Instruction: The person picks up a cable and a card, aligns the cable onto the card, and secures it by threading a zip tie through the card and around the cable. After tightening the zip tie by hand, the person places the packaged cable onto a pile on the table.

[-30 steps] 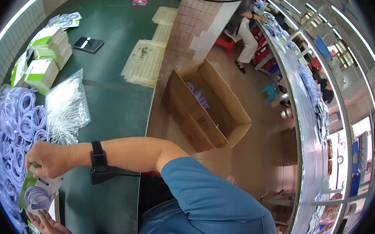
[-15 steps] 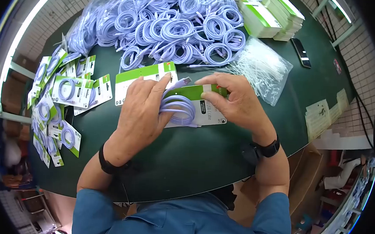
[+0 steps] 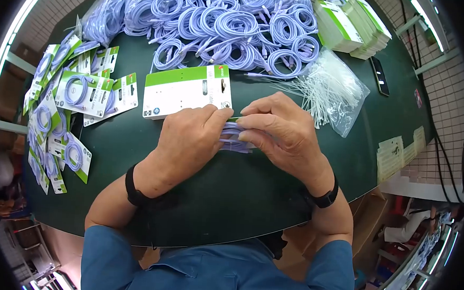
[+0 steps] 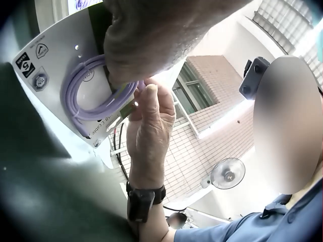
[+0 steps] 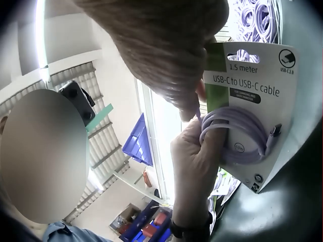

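A white and green card (image 5: 252, 80) printed "USB-C to USB-C cable" carries a coiled lilac cable (image 5: 247, 131) on its face. In the head view the card is steeply tilted, so mostly the coil (image 3: 236, 140) shows between the hands. My left hand (image 3: 187, 137) grips card and coil from the left, its fingers against the coil in the right wrist view. My right hand (image 3: 285, 135) pinches at the top of the coil with thumb and fingertips; in the left wrist view this hand (image 4: 149, 131) is at the card's green edge. What exactly it pinches is partly hidden.
Behind the hands lies a stack of cards (image 3: 187, 92), beyond it a heap of lilac cables (image 3: 234, 25). Carded cables (image 3: 78, 93) pile up at left. At right are a bag of white ties (image 3: 333, 90), card stacks (image 3: 340, 29) and a phone (image 3: 379, 77).
The head view has swung from the table's right side to both hands. Since half a second ago the card has tipped up steeply, and my right hand has come closer to my left.
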`<act>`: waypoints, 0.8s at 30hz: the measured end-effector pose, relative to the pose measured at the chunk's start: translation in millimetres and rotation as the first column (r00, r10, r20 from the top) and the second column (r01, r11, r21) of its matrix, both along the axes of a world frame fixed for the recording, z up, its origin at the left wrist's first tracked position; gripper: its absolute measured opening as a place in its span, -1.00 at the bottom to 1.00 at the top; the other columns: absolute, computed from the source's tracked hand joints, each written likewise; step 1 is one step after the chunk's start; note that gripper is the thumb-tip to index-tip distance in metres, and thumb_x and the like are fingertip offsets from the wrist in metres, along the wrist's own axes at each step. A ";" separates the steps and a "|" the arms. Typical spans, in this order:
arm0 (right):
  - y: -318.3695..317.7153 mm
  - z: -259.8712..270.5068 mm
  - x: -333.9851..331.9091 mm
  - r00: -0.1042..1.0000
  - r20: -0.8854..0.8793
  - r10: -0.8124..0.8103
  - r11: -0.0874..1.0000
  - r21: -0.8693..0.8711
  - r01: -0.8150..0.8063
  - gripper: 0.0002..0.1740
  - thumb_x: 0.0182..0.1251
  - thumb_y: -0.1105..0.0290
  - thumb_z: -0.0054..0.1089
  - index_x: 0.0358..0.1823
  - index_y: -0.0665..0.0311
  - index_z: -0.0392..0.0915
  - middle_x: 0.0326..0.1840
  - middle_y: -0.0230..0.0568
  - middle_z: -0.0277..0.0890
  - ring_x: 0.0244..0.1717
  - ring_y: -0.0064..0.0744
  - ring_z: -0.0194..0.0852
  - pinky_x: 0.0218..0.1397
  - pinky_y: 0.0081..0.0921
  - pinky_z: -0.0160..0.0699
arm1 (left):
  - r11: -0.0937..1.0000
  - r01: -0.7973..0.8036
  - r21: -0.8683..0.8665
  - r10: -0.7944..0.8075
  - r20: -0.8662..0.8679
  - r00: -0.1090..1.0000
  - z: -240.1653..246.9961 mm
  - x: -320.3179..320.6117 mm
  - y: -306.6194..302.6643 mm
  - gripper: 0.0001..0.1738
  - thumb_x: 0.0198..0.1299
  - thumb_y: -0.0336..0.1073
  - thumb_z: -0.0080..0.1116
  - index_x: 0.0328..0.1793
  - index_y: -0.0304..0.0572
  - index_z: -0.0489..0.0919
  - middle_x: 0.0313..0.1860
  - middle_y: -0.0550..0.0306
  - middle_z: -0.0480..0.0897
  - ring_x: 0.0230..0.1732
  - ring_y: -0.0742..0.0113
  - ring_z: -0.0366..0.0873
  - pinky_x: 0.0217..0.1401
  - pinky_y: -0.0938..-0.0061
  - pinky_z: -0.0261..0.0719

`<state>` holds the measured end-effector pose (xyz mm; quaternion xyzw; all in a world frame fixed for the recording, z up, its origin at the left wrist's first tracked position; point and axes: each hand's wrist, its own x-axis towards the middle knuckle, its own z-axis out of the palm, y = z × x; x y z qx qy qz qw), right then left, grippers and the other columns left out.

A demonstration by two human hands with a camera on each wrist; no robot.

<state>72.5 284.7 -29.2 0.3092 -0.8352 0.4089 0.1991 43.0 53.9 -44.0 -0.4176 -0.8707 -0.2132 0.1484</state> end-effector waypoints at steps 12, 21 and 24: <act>-8.6 -20.4 -0.8 0.998 0.066 0.011 0.990 -0.144 -0.001 -0.74 0.07 0.57 0.66 -0.27 0.20 0.70 -0.21 -0.26 0.72 -0.22 -0.33 0.66 -0.21 -0.43 0.63 | 0.954 0.178 0.241 -0.106 -0.283 0.953 -18.2 5.0 -18.9 -0.49 -0.04 -0.43 0.49 0.14 -0.22 0.72 -0.34 0.17 0.62 -0.40 0.20 0.65 -0.35 0.32 0.58; -7.0 -21.8 0.0 0.999 0.029 0.044 0.991 -0.129 -0.040 -0.71 0.02 0.57 0.68 -0.30 0.21 0.68 -0.27 -0.28 0.71 -0.28 -0.34 0.64 -0.27 -0.45 0.59 | 0.953 0.202 0.225 -0.196 -0.049 0.979 6.1 15.9 -28.4 -0.55 0.01 -0.45 0.53 0.09 -0.27 0.71 -0.14 0.00 0.72 -0.10 0.02 0.77 0.00 0.23 0.80; -7.0 -22.3 -1.7 0.999 0.000 0.053 0.992 -0.112 -0.052 -0.70 0.00 0.56 0.69 -0.30 0.20 0.69 -0.27 -0.27 0.71 -0.30 -0.34 0.63 -0.30 -0.45 0.57 | 0.958 0.222 0.183 -0.217 -0.043 0.975 8.1 14.8 -30.5 -0.59 0.04 -0.45 0.54 0.06 -0.29 0.72 -0.10 -0.04 0.74 -0.07 0.00 0.78 0.06 0.21 0.83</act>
